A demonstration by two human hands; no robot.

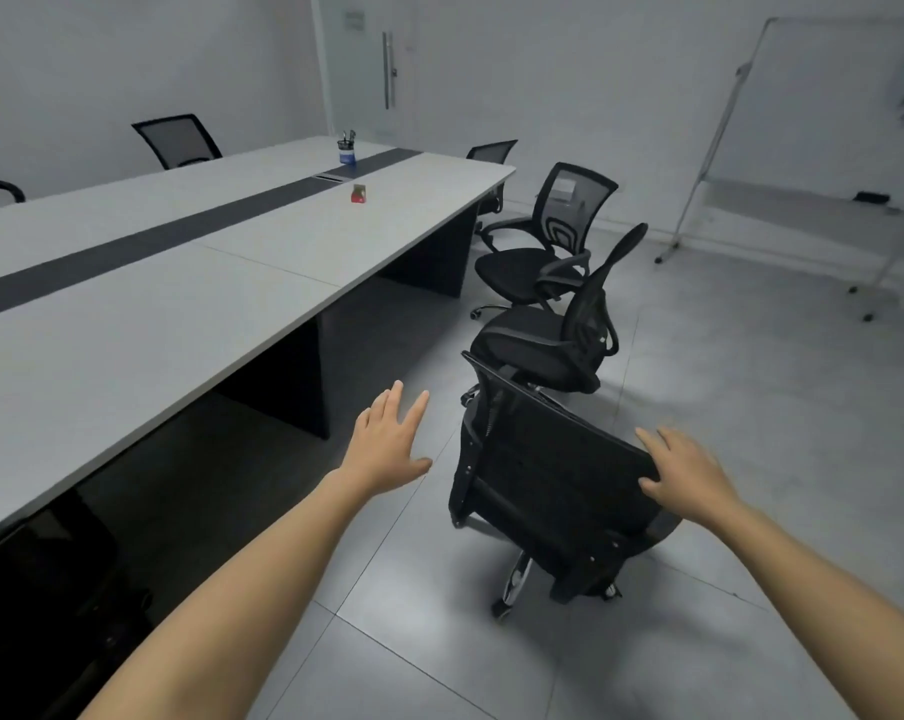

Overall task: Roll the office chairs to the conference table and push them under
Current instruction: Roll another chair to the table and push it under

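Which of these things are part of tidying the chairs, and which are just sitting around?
Part of the job: nearest chair, which the right hand rests on; left hand, open beside it; middle chair; third chair; conference table.
Just lying about: pen holder, red box, whiteboard.

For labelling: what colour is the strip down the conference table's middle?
Dark grey strip on the pale grey table; head view.
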